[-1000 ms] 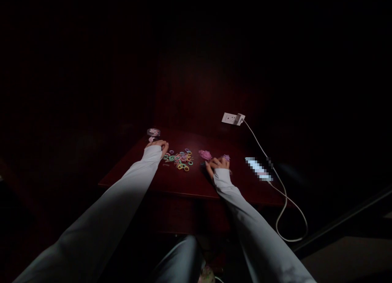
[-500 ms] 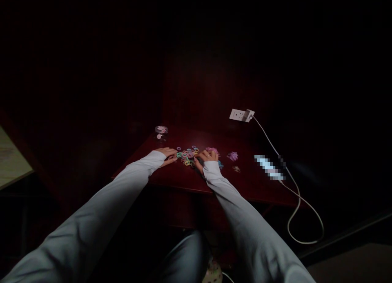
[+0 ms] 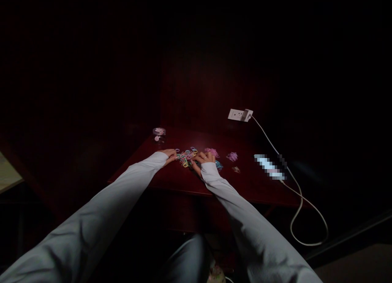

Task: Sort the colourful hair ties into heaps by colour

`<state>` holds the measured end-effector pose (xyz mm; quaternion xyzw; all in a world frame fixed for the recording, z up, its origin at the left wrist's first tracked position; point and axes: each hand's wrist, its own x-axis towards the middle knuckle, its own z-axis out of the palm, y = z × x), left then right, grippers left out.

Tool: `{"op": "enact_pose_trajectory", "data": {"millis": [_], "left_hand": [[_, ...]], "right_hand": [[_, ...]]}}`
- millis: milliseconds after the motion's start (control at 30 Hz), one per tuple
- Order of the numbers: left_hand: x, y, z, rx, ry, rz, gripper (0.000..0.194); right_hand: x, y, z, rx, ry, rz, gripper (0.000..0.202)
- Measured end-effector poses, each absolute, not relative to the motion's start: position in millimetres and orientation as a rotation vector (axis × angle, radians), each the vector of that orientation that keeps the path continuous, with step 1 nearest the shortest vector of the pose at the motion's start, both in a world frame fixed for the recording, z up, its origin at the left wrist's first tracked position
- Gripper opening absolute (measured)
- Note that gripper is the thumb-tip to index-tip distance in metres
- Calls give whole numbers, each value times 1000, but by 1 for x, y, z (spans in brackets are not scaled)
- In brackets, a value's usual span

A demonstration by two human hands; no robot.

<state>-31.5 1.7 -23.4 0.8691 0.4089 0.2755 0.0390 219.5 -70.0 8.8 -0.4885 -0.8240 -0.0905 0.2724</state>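
Note:
Multicoloured small bands [image 3: 185, 155] lie in a loose pile on the dark red table [image 3: 180, 188]. At the pile's left edge, my left hand [image 3: 170, 154] has its fingers pressed together; anything between them is too small to name. My right hand [image 3: 203, 159] reaches over the right side of the pile with thumb and fingers apart, touching bands. Beyond it is a heap of pink bands [image 3: 212, 152], and blue bands [image 3: 218, 165] show beside its wrist. Purple bands [image 3: 232, 156] and a few pale ones [image 3: 236, 169] lie farther right.
A clear jar [image 3: 159, 135] with pink things at its top stands at the table's back left. A blurred, bright phone-like object [image 3: 269, 167] lies on the right, joined by a white cable [image 3: 296, 189] to a charger in the wall socket [image 3: 240, 114].
My left hand's thumb and fingers have closed together. My right hand has shifted slightly left over the pile. The view has moved a little.

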Motion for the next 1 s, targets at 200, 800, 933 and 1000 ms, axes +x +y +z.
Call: {"op": "enact_pose_trajectory", "data": {"millis": [200,800,933,1000], "left_hand": [[-3,14,-21,2479,1305,947,26],[16,14,-13,2363,1197,1026,24],[14,12,-10,2424,1190,1067,27],[11,9,-8,2462,1185,1113,31]], "right_hand": [[216,-67,9,-1349,-2160,-92,21],[192,-47,3,-1416,-1963,20,19],[194,-55,7,-1428,-1993,-6,27],[200,-56,7,-1444,-1993,-58,32]]}}
